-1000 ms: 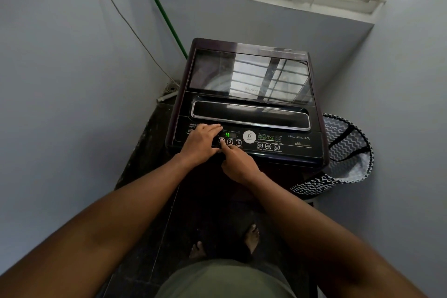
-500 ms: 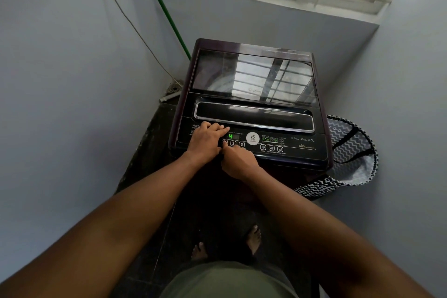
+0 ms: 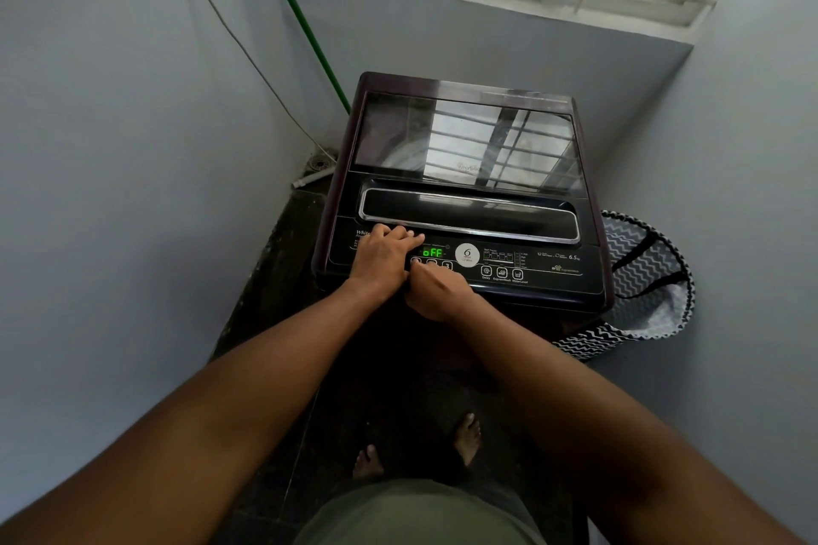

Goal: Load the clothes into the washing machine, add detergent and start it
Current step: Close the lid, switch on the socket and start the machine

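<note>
A dark top-loading washing machine [image 3: 464, 137] stands ahead with its glass lid down. The control panel [image 3: 531, 266] runs along its front edge, and its green display [image 3: 433, 253] reads "oFF". My left hand [image 3: 383, 254] rests flat on the left end of the panel, fingers together. My right hand [image 3: 436, 292] is curled just below the round numbered buttons, its fingertip at the leftmost one. Neither hand holds anything. No clothes or detergent are in sight.
A black-and-white zigzag laundry basket [image 3: 646, 279] leans against the machine's right side. Blue walls close in on both sides. A green hose [image 3: 305, 27] and a power cable [image 3: 248, 58] run down the left wall to a floor drain [image 3: 319, 164]. My bare feet stand on dark floor.
The display has switched from a green "4" to "oFF". My right hand has drawn slightly back toward me below the buttons; my left hand stays on the panel.
</note>
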Demonstrator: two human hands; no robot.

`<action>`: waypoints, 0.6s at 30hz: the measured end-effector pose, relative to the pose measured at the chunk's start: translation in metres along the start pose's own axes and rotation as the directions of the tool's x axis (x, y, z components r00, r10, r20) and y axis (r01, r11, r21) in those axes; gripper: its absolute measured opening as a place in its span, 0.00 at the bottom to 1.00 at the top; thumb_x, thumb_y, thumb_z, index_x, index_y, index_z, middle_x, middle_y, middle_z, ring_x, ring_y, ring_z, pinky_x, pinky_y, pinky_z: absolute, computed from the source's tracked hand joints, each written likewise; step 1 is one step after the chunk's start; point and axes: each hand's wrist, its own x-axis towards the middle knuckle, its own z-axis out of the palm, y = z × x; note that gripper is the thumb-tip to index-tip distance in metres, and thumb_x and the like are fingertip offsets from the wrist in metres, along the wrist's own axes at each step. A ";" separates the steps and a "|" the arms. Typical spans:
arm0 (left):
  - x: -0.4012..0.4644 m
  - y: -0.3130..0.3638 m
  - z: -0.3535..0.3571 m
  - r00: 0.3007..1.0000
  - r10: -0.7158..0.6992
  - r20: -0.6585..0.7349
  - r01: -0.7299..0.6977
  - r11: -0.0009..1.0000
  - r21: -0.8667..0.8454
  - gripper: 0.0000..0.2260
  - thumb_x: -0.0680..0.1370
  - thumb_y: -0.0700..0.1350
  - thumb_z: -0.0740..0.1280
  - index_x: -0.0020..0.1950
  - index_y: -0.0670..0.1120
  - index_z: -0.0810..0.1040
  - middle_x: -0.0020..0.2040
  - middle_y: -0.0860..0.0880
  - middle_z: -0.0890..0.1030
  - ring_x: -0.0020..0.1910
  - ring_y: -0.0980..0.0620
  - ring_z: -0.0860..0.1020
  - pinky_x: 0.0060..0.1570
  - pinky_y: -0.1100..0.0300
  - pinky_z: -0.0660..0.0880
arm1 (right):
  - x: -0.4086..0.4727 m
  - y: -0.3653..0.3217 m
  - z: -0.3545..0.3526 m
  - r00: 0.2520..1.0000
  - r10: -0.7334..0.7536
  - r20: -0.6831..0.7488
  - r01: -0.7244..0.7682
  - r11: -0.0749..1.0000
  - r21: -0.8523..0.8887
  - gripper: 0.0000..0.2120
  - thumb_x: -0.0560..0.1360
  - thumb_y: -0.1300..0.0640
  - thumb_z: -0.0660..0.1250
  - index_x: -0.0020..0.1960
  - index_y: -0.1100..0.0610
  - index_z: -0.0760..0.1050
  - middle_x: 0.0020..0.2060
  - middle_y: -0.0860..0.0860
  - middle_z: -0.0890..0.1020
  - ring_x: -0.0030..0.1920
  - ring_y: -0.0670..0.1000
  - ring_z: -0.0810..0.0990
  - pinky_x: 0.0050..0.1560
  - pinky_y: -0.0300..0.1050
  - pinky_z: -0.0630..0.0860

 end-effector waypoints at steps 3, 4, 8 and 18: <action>0.000 0.001 0.000 1.000 -0.008 0.002 0.008 1.000 0.000 0.26 0.77 0.50 0.70 0.74 0.57 0.69 0.68 0.55 0.73 0.63 0.48 0.69 0.62 0.54 0.69 | -0.001 -0.001 -0.003 1.000 0.002 0.011 -0.002 1.000 -0.007 0.17 0.79 0.55 0.59 0.63 0.63 0.69 0.59 0.62 0.77 0.59 0.64 0.77 0.55 0.56 0.74; 0.000 0.001 0.000 1.000 -0.008 0.002 0.008 1.000 -0.002 0.26 0.77 0.49 0.69 0.74 0.56 0.69 0.69 0.54 0.73 0.63 0.47 0.69 0.62 0.53 0.68 | -0.003 -0.001 -0.004 1.000 0.004 0.012 -0.004 1.000 -0.014 0.17 0.79 0.55 0.60 0.64 0.63 0.69 0.59 0.62 0.77 0.59 0.64 0.77 0.54 0.56 0.74; -0.001 0.003 -0.002 1.000 -0.015 -0.004 0.015 1.000 -0.006 0.24 0.78 0.50 0.67 0.75 0.56 0.69 0.69 0.54 0.73 0.65 0.47 0.68 0.63 0.53 0.68 | -0.007 -0.004 -0.004 1.000 0.009 0.013 -0.009 0.999 -0.039 0.20 0.79 0.55 0.61 0.68 0.64 0.68 0.58 0.60 0.78 0.56 0.62 0.79 0.51 0.55 0.75; -0.002 0.004 0.000 0.999 -0.035 -0.004 0.035 0.999 -0.017 0.23 0.79 0.53 0.66 0.74 0.57 0.69 0.69 0.55 0.73 0.65 0.48 0.68 0.64 0.53 0.67 | -0.012 -0.003 0.000 0.999 0.037 0.034 -0.037 0.999 0.004 0.32 0.78 0.56 0.61 0.77 0.64 0.54 0.58 0.62 0.79 0.55 0.62 0.79 0.50 0.55 0.76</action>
